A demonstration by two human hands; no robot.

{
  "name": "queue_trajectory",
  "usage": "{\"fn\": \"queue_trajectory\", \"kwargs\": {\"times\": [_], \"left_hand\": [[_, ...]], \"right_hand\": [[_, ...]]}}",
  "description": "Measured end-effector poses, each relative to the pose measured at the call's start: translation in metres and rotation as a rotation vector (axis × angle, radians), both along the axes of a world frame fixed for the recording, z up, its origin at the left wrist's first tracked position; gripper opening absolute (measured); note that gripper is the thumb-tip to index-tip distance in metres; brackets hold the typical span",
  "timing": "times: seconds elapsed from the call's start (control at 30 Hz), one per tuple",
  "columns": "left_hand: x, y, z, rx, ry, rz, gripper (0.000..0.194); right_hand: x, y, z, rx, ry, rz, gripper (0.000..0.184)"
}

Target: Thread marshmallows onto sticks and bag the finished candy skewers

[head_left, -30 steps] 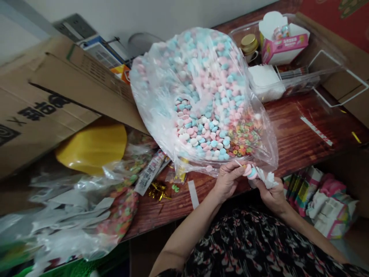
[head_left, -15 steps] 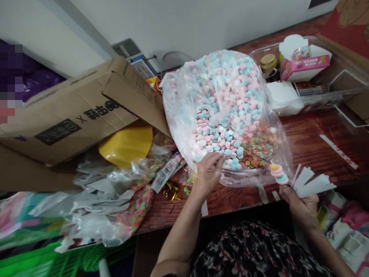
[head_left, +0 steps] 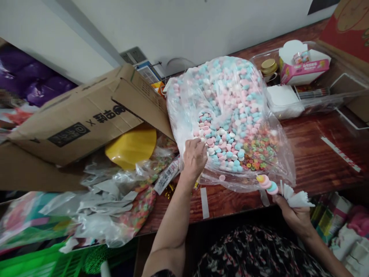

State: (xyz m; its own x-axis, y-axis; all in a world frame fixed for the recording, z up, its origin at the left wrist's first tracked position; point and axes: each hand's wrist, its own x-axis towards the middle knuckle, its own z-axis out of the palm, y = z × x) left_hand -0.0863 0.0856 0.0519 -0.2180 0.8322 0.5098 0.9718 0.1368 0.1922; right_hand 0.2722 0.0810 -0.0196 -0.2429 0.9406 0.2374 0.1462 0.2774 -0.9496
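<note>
A big clear plastic bag [head_left: 184, 104] lies open on the table, full of pink, blue and white marshmallows [head_left: 221, 142]. Small coloured ring candies [head_left: 259, 152] fill its front right corner. My left hand [head_left: 195, 156] rests at the left side of the opening, fingers curled down over the marshmallows; its fingertips are partly hidden. Near the table's front edge, my right hand [head_left: 296, 215] grips a marshmallow skewer [head_left: 268, 184] with a yellow tip and pink and blue pieces, plus a fanned bunch of white sticks [head_left: 298, 198].
A cardboard box [head_left: 86, 115] and a yellow round sheet [head_left: 131, 148] stand at left, with crumpled plastic bags [head_left: 106, 204] in front. Back right, a clear tray [head_left: 317, 98] holds a pink carton [head_left: 305, 71] and a gold-lidded jar [head_left: 268, 66]. One pink marshmallow [head_left: 221, 177] lies by the bag's front edge.
My left hand has moved left and up along the marshmallows. My right hand has shifted left with the skewer and white sticks. The pink marshmallow at the bag's front edge now shows.
</note>
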Motion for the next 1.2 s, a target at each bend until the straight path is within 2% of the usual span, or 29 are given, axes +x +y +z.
{"fn": "queue_trajectory", "kwargs": {"times": [0.13,0.3,0.4,0.53,0.63,0.73,0.83,0.9,1.1,1.2], "left_hand": [[0.002,0.01,-0.002,0.136,-0.135,-0.075,0.009],[0.014,0.033,-0.007,0.021,-0.063,-0.106,0.017],[0.013,0.031,-0.011,0.012,-0.044,-0.099,0.013],[0.004,0.025,-0.01,0.047,-0.146,-0.091,0.012],[0.005,0.026,-0.005,-0.026,-0.074,-0.047,0.014],[0.009,0.03,0.001,-0.157,0.048,0.018,0.014],[0.004,0.032,0.005,-0.265,0.059,0.074,0.013],[-0.003,0.031,0.006,-0.28,0.027,0.06,0.014],[-0.012,0.024,-0.001,-0.108,-0.106,-0.168,0.017],[-0.001,0.018,0.003,0.097,-0.305,-0.175,0.025]], "right_hand": [[0.002,0.002,0.0,0.033,-0.022,0.051,0.015],[-0.004,0.003,0.012,0.102,-0.07,0.153,0.017],[-0.003,0.005,0.018,0.115,-0.108,0.208,0.02],[0.004,0.01,0.014,0.122,-0.111,0.192,0.02],[0.006,0.014,0.01,0.151,-0.089,0.156,0.019],[0.002,0.014,0.014,0.172,-0.089,0.166,0.018],[-0.004,0.011,0.02,0.19,-0.097,0.22,0.02],[-0.004,0.009,0.023,0.2,-0.093,0.236,0.021],[-0.001,0.01,0.027,0.171,-0.122,0.222,0.017],[-0.004,0.01,0.029,0.187,-0.105,0.225,0.016]]}}
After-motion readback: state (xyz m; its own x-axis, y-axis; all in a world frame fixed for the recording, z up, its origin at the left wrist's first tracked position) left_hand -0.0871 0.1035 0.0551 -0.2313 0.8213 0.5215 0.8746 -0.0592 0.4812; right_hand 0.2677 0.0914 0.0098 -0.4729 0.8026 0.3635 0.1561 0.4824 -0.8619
